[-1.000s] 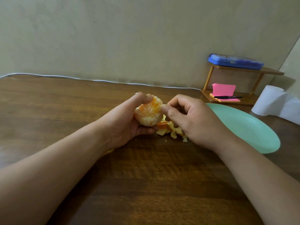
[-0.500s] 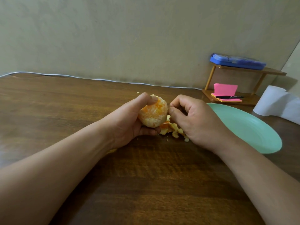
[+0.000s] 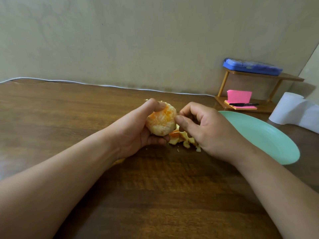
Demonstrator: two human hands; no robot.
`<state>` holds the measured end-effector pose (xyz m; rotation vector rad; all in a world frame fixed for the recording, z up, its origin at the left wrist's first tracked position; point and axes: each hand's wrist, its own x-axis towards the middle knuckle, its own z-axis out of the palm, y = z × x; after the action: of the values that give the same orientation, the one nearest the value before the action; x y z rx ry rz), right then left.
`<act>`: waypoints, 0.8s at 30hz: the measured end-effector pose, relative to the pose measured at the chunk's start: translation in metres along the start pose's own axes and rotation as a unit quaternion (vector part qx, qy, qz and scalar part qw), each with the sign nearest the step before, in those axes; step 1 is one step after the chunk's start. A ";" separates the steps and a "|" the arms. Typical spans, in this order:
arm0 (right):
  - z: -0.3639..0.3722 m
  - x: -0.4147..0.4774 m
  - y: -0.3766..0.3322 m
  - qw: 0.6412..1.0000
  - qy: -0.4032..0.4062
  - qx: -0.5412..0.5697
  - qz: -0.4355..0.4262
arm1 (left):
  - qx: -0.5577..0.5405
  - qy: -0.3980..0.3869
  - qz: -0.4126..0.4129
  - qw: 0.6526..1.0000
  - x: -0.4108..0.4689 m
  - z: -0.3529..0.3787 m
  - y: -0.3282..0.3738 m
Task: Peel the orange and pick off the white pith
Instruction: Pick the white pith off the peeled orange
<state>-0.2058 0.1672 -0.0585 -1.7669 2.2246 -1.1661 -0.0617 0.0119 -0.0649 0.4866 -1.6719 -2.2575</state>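
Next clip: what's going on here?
A person is working on an orange over a wooden table. The left hand grips it, already peeled but with white pith over much of it. The right hand has thumb and curled fingers against the fruit, apparently picking pith; whether a strand is pinched is too small to tell. Peel scraps lie underneath, beside a green plate.
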 end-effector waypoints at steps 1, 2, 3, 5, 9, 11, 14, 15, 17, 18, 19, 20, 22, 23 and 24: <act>0.000 0.000 0.000 1.000 0.000 0.000 -0.003 | 0.002 0.001 0.000 1.000 0.000 0.000 0.000; -0.001 0.000 0.000 1.000 0.000 -0.001 -0.006 | 0.006 0.002 0.000 1.000 -0.001 0.000 0.000; 0.000 0.000 0.000 1.000 -0.001 -0.003 -0.009 | 0.011 0.002 0.000 1.000 0.000 0.001 0.000; 0.002 -0.001 0.001 1.000 0.000 -0.015 -0.012 | 0.021 0.001 0.003 1.000 0.000 0.001 -0.001; 0.002 0.000 0.003 0.999 0.022 -0.044 -0.019 | 0.018 -0.018 0.008 1.000 -0.003 0.006 -0.002; 0.000 -0.001 0.004 0.999 0.025 -0.042 -0.014 | 0.000 -0.026 0.004 1.000 -0.004 0.009 -0.002; 0.000 -0.001 0.004 1.000 0.021 -0.020 0.003 | -0.026 -0.028 -0.006 0.999 -0.004 0.007 0.001; 0.000 -0.001 0.003 1.000 0.017 -0.022 0.006 | -0.031 -0.027 -0.010 0.999 -0.004 0.006 0.002; 0.000 -0.001 0.003 0.999 0.018 -0.026 0.005 | -0.036 -0.023 -0.014 0.999 -0.003 0.003 0.002; -0.001 -0.001 0.002 0.999 0.025 -0.023 0.003 | -0.036 -0.021 -0.016 0.999 -0.002 0.002 0.002; -0.002 -0.001 0.002 0.999 0.032 -0.019 0.000 | -0.036 -0.019 -0.017 0.999 -0.002 0.002 0.002; -0.002 -0.001 0.001 0.999 0.036 -0.014 -0.004 | -0.035 -0.017 -0.018 0.999 -0.001 0.002 0.002; -0.002 -0.001 -0.001 0.999 0.040 -0.011 -0.012 | -0.032 -0.011 -0.019 0.999 -0.001 0.002 0.001; -0.002 -0.001 -0.001 0.999 0.043 -0.010 -0.014 | -0.031 -0.008 -0.018 0.999 0.000 0.003 0.001; -0.002 -0.001 -0.001 0.999 0.047 -0.008 -0.013 | -0.030 -0.005 -0.017 0.999 0.000 0.003 0.001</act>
<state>-0.2053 0.1690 -0.0573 -1.7887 2.2755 -1.2644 -0.0628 0.0138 -0.0632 0.4936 -1.6068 -2.3304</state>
